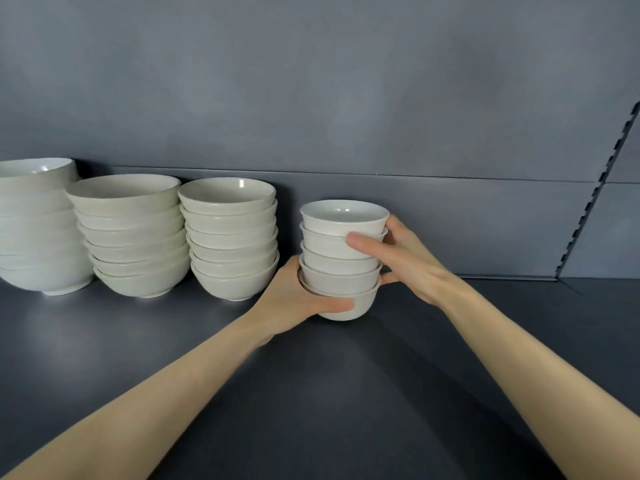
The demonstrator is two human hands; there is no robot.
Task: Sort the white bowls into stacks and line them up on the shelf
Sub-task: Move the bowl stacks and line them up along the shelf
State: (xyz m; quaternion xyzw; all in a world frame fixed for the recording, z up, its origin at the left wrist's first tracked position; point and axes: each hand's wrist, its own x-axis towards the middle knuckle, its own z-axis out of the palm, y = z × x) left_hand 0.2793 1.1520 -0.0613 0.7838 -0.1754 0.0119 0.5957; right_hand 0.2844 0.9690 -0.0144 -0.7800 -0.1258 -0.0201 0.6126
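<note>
The left edge cuts off the largest bowl stack (34, 237). The small stack (341, 268) hides most fingers of my left hand (294, 299) and right hand (412, 261). Whether its base touches the shelf (381, 393), I cannot tell.

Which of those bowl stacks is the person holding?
The rightmost stack of small bowls, gripped by the left hand and right hand; the three larger stacks stand untouched.

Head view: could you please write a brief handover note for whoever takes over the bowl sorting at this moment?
Left hand grips the bottom of the small-bowl stack; right hand grips its upper bowls.
Done: far-left stack, second stack and third stack stand in a row along the shelf back.
Left: set the held stack in line right of them, then let go.
</note>
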